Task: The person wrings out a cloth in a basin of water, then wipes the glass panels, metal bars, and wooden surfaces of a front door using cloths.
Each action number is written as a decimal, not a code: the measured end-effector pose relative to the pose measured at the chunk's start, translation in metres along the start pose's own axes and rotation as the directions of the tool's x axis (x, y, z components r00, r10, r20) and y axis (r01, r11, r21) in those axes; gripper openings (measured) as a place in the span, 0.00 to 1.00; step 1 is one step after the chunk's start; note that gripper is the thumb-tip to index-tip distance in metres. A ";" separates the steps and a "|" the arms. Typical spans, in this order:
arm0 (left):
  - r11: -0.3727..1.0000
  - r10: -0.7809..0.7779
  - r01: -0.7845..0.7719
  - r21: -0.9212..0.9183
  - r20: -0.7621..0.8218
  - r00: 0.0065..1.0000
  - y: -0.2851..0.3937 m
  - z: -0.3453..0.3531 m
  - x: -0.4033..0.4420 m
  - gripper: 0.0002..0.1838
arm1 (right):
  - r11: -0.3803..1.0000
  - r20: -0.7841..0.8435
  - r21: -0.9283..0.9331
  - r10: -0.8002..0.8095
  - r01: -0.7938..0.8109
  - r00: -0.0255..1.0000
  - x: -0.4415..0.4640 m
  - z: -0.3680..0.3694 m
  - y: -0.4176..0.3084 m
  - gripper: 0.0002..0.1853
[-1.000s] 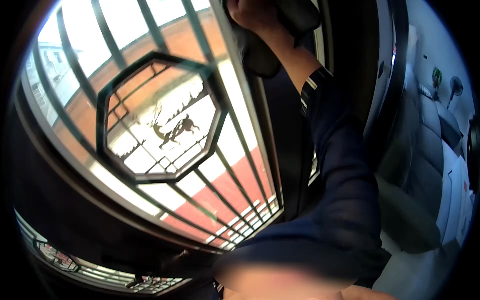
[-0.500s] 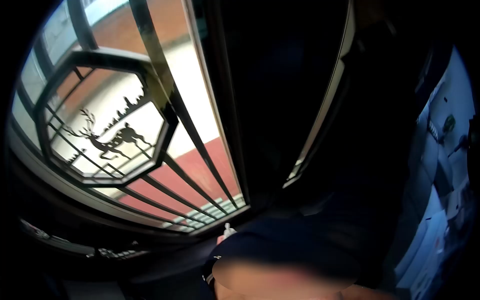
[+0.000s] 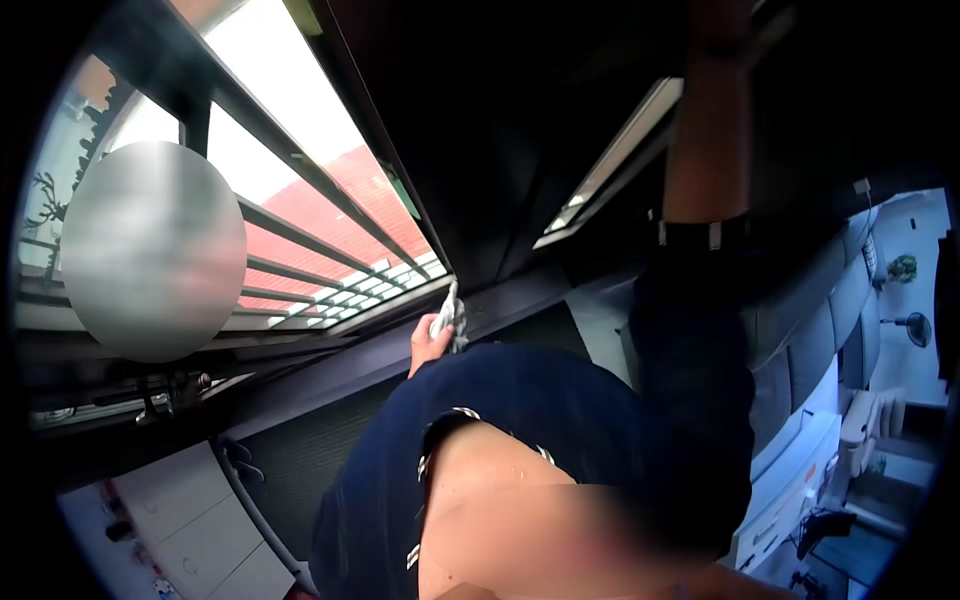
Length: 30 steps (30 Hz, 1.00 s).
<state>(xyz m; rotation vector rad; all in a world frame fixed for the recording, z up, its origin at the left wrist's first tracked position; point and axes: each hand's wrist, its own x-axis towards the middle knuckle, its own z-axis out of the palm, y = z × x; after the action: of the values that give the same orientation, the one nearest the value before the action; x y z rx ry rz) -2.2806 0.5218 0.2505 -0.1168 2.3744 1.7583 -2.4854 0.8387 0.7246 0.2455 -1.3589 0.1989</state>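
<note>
My left hand [image 3: 428, 340] is closed around a crumpled pale grey-white cloth [image 3: 447, 318]. It is low by the bottom corner of a dark-framed window, close to the sill [image 3: 480, 310]; whether the cloth touches the frame cannot be made out. On the right, my right forearm [image 3: 708, 150] reaches up out of a dark blue sleeve [image 3: 690, 300]. That arm runs into the dark at the top edge, and its hand does not show.
Dark metal bars [image 3: 300, 170] cross the bright window on the left. A dark door or panel [image 3: 500, 120] stands beside it. White cabinet tops [image 3: 190, 500] are at lower left. A grey sofa [image 3: 780, 350] and a fan [image 3: 912, 328] are at right.
The view has swung, bringing the window lower and further left. My left hand and the cloth, mostly hidden before, now show clearly. My right forearm has become visible.
</note>
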 end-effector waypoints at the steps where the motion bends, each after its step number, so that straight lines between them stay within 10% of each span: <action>1: 0.997 -0.012 0.014 -0.080 0.020 1.000 0.004 0.000 -0.004 0.12 | 0.995 -0.046 -0.096 -0.003 -0.002 0.999 -0.031 -0.003 0.000 0.29; 5: 0.997 -0.057 0.060 -0.043 0.060 0.997 -0.019 -0.011 -0.023 0.12 | 0.976 0.198 -0.084 0.212 -0.199 0.957 -0.182 -0.034 -0.017 0.32; 8: 0.984 -0.083 0.097 -0.151 0.097 0.992 -0.041 -0.022 -0.036 0.11 | 0.883 0.519 -0.299 0.468 -0.361 0.715 -0.296 -0.078 -0.052 0.38; 9: 0.987 -0.076 0.087 -0.135 0.084 0.994 -0.063 -0.025 -0.036 0.11 | 0.894 0.487 -0.327 0.438 -0.307 0.756 -0.339 -0.090 -0.061 0.35; 11: 0.992 -0.045 0.051 -0.117 0.057 0.997 -0.073 -0.036 -0.039 0.12 | 0.779 0.623 -0.439 0.623 -0.448 0.473 -0.402 -0.118 -0.088 0.36; 12: 0.992 -0.058 0.061 -0.106 0.039 0.998 -0.076 -0.043 -0.041 0.12 | 0.814 0.588 -0.400 0.580 -0.421 0.564 -0.433 -0.124 -0.095 0.38; 17: 0.997 -0.011 0.011 -0.078 -0.006 1.000 -0.096 -0.091 -0.046 0.12 | 0.602 0.514 -0.433 0.776 -0.671 0.365 -0.429 -0.121 -0.118 0.33; 22: 0.991 -0.046 0.049 -0.125 0.024 0.999 -0.097 -0.108 -0.045 0.10 | 0.807 0.342 -0.326 0.586 -0.492 0.734 -0.296 -0.085 -0.087 0.27; 30: 0.992 0.123 -0.123 -0.016 0.018 0.992 -0.117 -0.096 -0.001 0.13 | 0.976 0.019 0.008 0.219 -0.219 0.975 -0.042 -0.020 -0.043 0.22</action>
<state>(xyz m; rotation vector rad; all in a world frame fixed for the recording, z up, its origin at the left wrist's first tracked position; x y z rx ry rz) -2.2696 0.3953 0.1680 0.0448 2.4031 1.8222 -2.4627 0.8030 0.6766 0.1054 -1.4030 0.3892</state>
